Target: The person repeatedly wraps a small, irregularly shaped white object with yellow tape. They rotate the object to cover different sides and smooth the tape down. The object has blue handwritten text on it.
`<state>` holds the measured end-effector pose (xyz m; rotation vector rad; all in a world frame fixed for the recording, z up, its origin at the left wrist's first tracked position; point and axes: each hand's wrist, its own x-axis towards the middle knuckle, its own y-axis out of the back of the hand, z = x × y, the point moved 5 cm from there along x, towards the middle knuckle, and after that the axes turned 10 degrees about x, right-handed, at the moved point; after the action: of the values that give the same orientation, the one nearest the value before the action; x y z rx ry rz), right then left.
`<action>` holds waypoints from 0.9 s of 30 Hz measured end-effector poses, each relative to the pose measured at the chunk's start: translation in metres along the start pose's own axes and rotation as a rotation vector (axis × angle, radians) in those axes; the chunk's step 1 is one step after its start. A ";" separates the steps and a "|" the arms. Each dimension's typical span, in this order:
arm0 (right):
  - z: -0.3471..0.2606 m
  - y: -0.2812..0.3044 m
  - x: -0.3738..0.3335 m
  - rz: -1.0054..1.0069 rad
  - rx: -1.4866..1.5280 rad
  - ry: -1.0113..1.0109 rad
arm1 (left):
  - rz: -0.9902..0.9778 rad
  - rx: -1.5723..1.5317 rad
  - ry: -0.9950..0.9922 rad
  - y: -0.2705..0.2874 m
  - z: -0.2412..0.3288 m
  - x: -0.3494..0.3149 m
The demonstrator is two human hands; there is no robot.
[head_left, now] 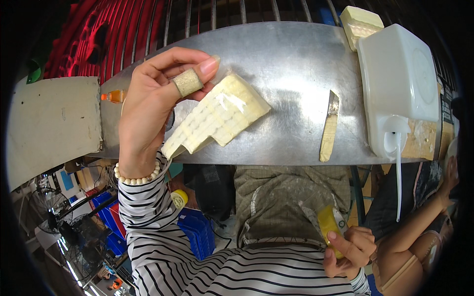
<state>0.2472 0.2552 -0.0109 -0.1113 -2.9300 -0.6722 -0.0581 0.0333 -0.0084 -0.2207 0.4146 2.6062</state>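
My left hand [165, 86] is above the metal tabletop, its thumb banded with beige tape and its thumb and finger pressed together. What the pinch holds, if anything, I cannot make out. Right beside and below its fingers is a cream, wedge-shaped piece [219, 116] with a stepped edge and shiny clear film on it; whether the hidden fingers grip it I cannot tell. Low in front of my lap, my right hand [353, 249] is closed on a yellow tape roll [328, 224], with a translucent strip beside it. A short knife [329, 130] with a wrapped handle lies on the table.
At the right stands a white plastic container [400, 74] with a thin tube, beside a cream block [363, 22]. A pale board [54, 128] and a small orange bottle [116, 96] are at the left. Blue bins [197, 232] sit below. Another person's arm [414, 232] is at the right.
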 end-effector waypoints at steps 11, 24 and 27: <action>0.002 -0.007 0.003 -0.050 -0.102 -0.030 | -0.106 -0.142 0.089 -0.008 -0.009 0.000; 0.006 -0.006 0.004 0.037 -0.101 -0.030 | -0.287 -0.240 0.113 -0.010 -0.013 0.007; 0.007 -0.006 0.004 0.039 -0.085 -0.026 | -0.301 -0.297 0.164 -0.011 -0.017 0.007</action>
<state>0.2420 0.2526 -0.0189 -0.1866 -2.9153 -0.7955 -0.0572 0.0399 -0.0291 -0.5553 0.0394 2.3484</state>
